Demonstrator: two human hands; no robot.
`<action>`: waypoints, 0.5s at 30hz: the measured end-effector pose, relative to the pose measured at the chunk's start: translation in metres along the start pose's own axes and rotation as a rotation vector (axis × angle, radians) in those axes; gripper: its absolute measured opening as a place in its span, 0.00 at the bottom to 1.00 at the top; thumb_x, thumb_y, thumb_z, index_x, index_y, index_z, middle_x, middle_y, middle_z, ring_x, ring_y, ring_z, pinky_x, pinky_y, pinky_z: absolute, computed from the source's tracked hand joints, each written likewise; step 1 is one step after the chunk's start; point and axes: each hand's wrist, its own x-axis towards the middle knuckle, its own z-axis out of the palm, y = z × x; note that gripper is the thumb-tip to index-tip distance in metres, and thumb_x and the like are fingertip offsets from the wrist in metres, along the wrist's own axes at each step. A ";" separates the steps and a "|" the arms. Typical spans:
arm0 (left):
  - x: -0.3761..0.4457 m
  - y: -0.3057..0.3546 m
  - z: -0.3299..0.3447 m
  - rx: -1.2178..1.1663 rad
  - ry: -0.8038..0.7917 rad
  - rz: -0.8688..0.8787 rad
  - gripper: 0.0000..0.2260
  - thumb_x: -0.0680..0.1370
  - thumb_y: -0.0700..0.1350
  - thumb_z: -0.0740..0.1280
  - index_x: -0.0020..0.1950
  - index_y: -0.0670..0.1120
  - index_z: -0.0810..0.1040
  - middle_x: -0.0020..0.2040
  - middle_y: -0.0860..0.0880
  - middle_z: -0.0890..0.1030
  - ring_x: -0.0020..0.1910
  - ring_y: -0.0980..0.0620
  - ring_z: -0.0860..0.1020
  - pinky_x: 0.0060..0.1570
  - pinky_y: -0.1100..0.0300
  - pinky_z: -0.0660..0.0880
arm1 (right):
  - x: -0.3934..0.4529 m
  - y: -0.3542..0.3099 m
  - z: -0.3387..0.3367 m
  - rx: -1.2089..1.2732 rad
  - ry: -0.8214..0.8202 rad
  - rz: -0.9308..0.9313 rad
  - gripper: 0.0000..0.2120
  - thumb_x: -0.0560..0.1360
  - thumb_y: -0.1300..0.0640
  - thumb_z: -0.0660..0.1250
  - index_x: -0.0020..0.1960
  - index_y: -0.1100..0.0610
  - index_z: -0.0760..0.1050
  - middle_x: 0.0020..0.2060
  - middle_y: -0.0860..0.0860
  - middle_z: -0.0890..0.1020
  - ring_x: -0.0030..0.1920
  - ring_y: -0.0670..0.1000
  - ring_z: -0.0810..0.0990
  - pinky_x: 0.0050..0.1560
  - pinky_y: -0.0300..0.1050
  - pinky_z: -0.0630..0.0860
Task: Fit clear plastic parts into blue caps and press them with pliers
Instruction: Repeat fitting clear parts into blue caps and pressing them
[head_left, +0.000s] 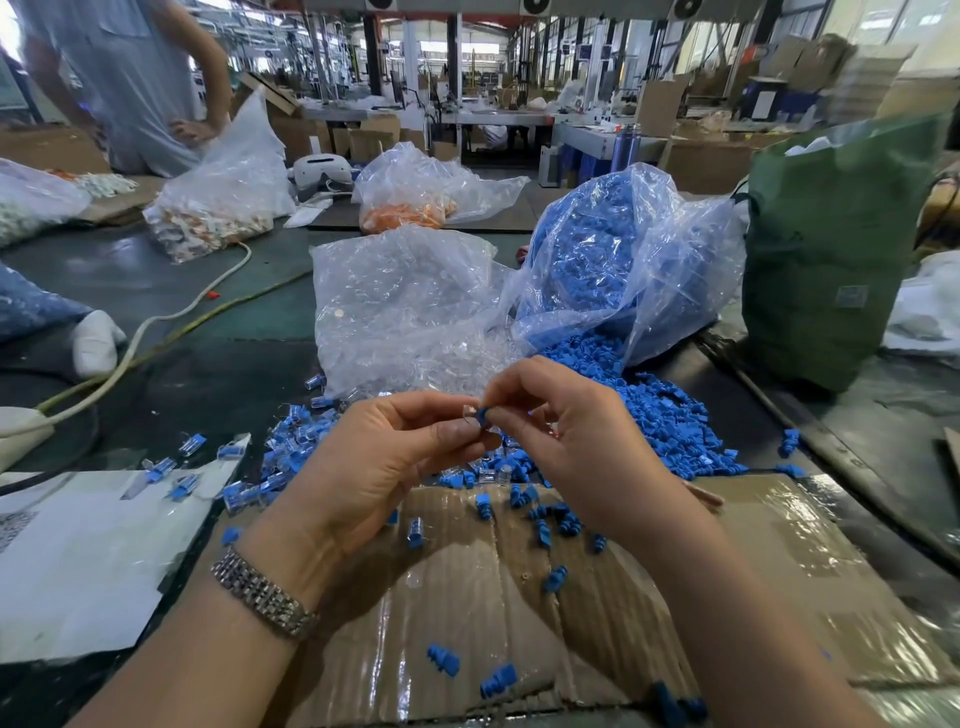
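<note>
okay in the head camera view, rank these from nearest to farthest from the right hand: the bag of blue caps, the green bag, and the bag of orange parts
From the right hand:
1. Bag of blue caps, just beyond the hand, spilling toward it.
2. Green bag, farther off on the right.
3. Bag of orange parts, farthest, behind the clear bag.

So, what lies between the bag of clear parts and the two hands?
In the head view, only a strip of loose clear parts spilled from the bag of clear parts separates it from the left hand and right hand.
</note>
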 end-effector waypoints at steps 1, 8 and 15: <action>0.000 0.000 0.000 0.001 -0.001 -0.001 0.09 0.68 0.34 0.71 0.47 0.38 0.86 0.50 0.36 0.85 0.48 0.43 0.86 0.44 0.61 0.82 | 0.000 0.000 0.000 0.001 -0.002 0.004 0.02 0.78 0.61 0.71 0.49 0.54 0.80 0.43 0.46 0.81 0.46 0.47 0.80 0.48 0.36 0.75; 0.000 0.001 0.000 -0.054 -0.022 0.001 0.09 0.68 0.35 0.70 0.47 0.37 0.86 0.49 0.35 0.85 0.47 0.44 0.86 0.43 0.61 0.82 | 0.000 0.007 -0.016 0.014 0.063 0.215 0.11 0.75 0.43 0.71 0.54 0.47 0.78 0.43 0.43 0.81 0.45 0.42 0.79 0.45 0.34 0.74; 0.006 -0.002 -0.007 -0.126 -0.003 0.030 0.08 0.70 0.32 0.70 0.47 0.38 0.86 0.48 0.34 0.84 0.49 0.42 0.86 0.44 0.62 0.82 | -0.007 0.032 -0.025 -0.758 -0.331 0.708 0.27 0.73 0.35 0.70 0.60 0.54 0.73 0.58 0.54 0.75 0.60 0.58 0.74 0.62 0.57 0.74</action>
